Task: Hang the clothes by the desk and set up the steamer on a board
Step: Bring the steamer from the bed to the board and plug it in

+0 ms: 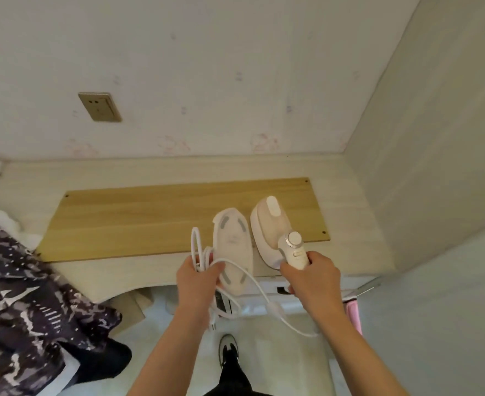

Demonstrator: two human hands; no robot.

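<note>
- Left hand grasps the base and coiled cord.
- Right hand grips the steamer handle, its head over the board just ahead on the surface.

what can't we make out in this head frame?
- Plug end of the cord: hidden behind the left hand and wrist.
- Steamer handle: covered by the right hand.
- Patterned clothes: cut off by the left edge.
- Under the desk: boxes mostly hidden by the arms.
</note>
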